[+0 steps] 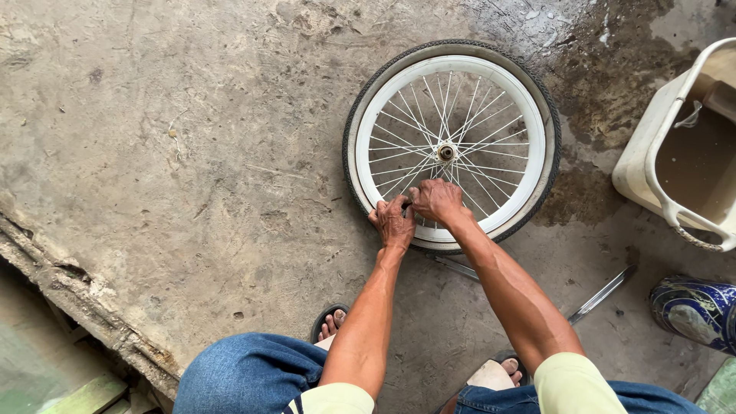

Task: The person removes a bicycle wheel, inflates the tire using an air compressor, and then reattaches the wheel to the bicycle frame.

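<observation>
A wheel (452, 146) is laid flat on the concrete floor (192, 153). Its near rim is gripped by the left hand (393, 222) and right hand (437, 201), both closed, side by side. A tub (652, 146) is seen to the right.

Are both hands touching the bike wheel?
Touching. The head view shows the left hand and right hand pressed on the bicycle wheel at its near rim.

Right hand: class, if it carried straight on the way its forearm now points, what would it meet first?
The right hand lies on the white rim of the bicycle wheel, pointing up and left. Straight on, it would probably meet the left hand first, which looks to be touching it already.
</observation>
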